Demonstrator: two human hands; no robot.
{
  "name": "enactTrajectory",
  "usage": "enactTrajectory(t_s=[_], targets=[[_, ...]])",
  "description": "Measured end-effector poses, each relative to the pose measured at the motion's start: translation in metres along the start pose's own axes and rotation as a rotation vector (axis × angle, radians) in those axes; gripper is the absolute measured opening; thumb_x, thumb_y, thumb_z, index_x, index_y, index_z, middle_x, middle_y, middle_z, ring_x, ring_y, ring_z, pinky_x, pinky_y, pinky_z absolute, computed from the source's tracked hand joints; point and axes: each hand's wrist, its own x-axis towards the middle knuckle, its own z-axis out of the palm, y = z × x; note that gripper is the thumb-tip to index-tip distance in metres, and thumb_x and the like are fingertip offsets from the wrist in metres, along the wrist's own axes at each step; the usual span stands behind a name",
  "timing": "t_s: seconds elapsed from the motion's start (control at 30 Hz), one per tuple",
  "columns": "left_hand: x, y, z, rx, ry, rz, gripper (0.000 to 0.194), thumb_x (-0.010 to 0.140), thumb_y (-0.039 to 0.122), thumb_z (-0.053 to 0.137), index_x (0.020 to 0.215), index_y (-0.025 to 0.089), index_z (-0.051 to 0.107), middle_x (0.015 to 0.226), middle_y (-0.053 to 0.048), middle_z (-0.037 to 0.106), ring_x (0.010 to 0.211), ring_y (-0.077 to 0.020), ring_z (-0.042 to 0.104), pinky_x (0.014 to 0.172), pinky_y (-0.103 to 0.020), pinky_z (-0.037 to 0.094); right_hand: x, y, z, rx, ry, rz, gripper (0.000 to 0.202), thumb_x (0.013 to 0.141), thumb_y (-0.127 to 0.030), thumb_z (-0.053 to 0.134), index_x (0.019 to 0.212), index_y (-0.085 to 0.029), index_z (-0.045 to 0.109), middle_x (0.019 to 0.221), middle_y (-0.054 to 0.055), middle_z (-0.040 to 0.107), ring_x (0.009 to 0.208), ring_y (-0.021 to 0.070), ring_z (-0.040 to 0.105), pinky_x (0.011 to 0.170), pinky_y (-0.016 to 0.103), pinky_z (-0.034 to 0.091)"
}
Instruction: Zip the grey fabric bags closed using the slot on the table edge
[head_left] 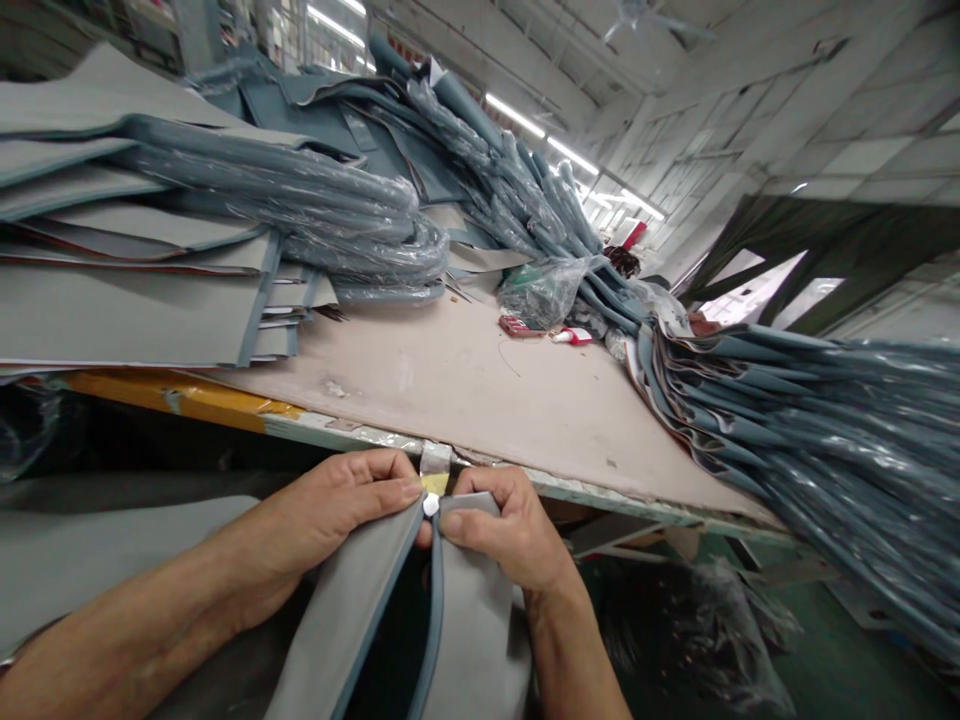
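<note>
A grey fabric piece with blue-grey edging (pixel 472 610) hangs in two strips below the table's front edge. My left hand (pixel 337 510) pinches the top of the left strip between thumb and fingers. The right strip's upper end is gripped by my right hand (pixel 510 530), its thumb pressed on the grey face. Between my fingertips, where the strips come close together, lies a small white piece (pixel 430 504). Just above it, a clear and yellow tape (pixel 435 467) is stuck at the table edge.
Stacked grey panels (pixel 127 310) with plastic-wrapped blue-grey rolls (pixel 360 210) lie on the table (pixel 420 370) at left. More wrapped bundles (pixel 825 430) spill over its right side. A plastic bag (pixel 547 290), a red object (pixel 519 327) and a red-and-white bottle (pixel 573 336) lie farther back.
</note>
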Motion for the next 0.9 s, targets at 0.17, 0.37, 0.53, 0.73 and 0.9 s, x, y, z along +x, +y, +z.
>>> enactTrajectory(t_s=[0.17, 0.37, 0.53, 0.73, 0.9], targets=[[-0.003, 0.002, 0.004, 0.006, 0.035, 0.013, 0.048, 0.067, 0.057, 0.085, 0.072, 0.016, 0.061, 0.067, 0.002, 0.07, 0.059, -0.0093, 0.051, 0.059, -0.018, 0.039, -0.001, 0.002, 0.001, 0.017, 0.003, 0.023, 0.029, 0.068, -0.036, 0.072, 0.058, -0.017, 0.053, 0.049, -0.006, 0.039, 0.047, 0.0059, 0.026, 0.043, 0.02, 0.02], [-0.003, 0.005, 0.002, 0.056, 0.021, 0.01, 0.052, 0.064, 0.059, 0.084, 0.073, 0.016, 0.056, 0.069, 0.0, 0.072, 0.057, -0.0093, 0.051, 0.057, -0.018, 0.037, -0.002, 0.001, 0.001, 0.032, -0.001, 0.044, 0.029, 0.066, -0.035, 0.073, 0.057, -0.017, 0.053, 0.049, -0.006, 0.039, 0.047, 0.0061, 0.026, 0.043, 0.02, 0.02], [-0.001, 0.006, 0.002, 0.098, 0.032, 0.013, 0.053, 0.063, 0.062, 0.081, 0.072, 0.017, 0.054, 0.065, 0.001, 0.068, 0.054, -0.009, 0.047, 0.055, -0.019, 0.036, -0.003, 0.003, 0.0, 0.009, -0.004, 0.032, 0.028, 0.067, -0.034, 0.074, 0.058, -0.016, 0.054, 0.05, -0.006, 0.039, 0.048, 0.0061, 0.026, 0.044, 0.02, 0.019], [-0.001, -0.003, 0.0, 0.309, 0.028, 0.201, 0.043, 0.082, 0.059, 0.066, 0.074, 0.018, 0.055, 0.065, 0.005, 0.056, 0.057, -0.0092, 0.04, 0.055, -0.02, 0.032, 0.0, 0.005, 0.002, 0.033, 0.041, 0.028, 0.031, 0.069, -0.037, 0.074, 0.058, -0.017, 0.052, 0.05, -0.007, 0.037, 0.048, 0.006, 0.024, 0.043, 0.02, 0.018], [-0.003, -0.008, 0.001, 0.589, 0.18, 0.345, 0.042, 0.092, 0.057, 0.05, 0.074, 0.019, 0.053, 0.065, 0.006, 0.038, 0.061, -0.0115, 0.035, 0.056, -0.022, 0.029, 0.001, 0.001, 0.004, 0.042, 0.048, 0.032, 0.03, 0.068, -0.034, 0.073, 0.056, -0.017, 0.052, 0.049, -0.008, 0.035, 0.048, 0.006, 0.022, 0.043, 0.021, 0.018]])
